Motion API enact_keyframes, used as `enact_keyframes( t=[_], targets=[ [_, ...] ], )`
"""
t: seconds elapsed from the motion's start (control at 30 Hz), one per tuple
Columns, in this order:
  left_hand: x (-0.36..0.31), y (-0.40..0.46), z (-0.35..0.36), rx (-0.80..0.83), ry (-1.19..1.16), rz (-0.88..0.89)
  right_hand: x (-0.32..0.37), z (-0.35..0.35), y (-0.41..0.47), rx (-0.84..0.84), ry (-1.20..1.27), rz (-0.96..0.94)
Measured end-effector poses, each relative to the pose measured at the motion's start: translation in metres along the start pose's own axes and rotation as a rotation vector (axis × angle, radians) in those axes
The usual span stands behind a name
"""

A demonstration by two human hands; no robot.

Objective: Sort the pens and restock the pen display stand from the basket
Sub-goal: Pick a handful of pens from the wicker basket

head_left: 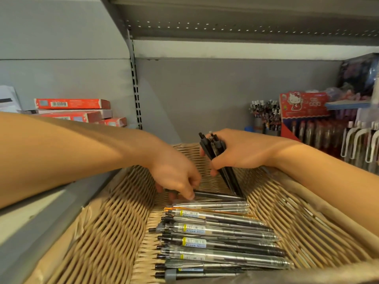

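Two hands (174, 173) (242, 150) grip pens (217, 150) inside basket (102, 222).

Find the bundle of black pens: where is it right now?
In the head view, the black pens are right of centre, held by the right hand above the basket's far end, tips angled down toward the left hand.

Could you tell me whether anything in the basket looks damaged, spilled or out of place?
Nothing stands out. The pens lie in a neat row in the wicker basket, which looks intact.
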State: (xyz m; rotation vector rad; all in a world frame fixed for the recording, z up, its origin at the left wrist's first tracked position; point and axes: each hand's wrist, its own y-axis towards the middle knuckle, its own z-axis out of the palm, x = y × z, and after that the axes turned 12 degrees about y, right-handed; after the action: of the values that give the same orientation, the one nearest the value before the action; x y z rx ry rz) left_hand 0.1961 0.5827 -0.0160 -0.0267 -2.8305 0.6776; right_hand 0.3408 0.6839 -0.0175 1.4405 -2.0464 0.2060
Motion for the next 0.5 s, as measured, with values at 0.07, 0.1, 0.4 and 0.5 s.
enact_keyframes(
  t=[0.07,0.1,0.4,0.5],
  targets=[
    [0.006,0.005,-0.002,-0.108,-0.188,-0.018,-0.001,0.000,0.001,0.003,0.024,-0.009],
    [0.009,0.006,-0.005,-0.183,-0.243,-0.023,-0.001,0.000,0.001,0.015,0.041,-0.018],
    [0.019,0.005,-0.021,-0.605,-0.342,-0.070,0.001,-0.002,-0.002,0.019,0.066,-0.015],
    [0.021,0.004,-0.021,-0.660,-0.425,-0.064,0.003,-0.002,-0.004,0.032,0.060,0.012]
  ],
)
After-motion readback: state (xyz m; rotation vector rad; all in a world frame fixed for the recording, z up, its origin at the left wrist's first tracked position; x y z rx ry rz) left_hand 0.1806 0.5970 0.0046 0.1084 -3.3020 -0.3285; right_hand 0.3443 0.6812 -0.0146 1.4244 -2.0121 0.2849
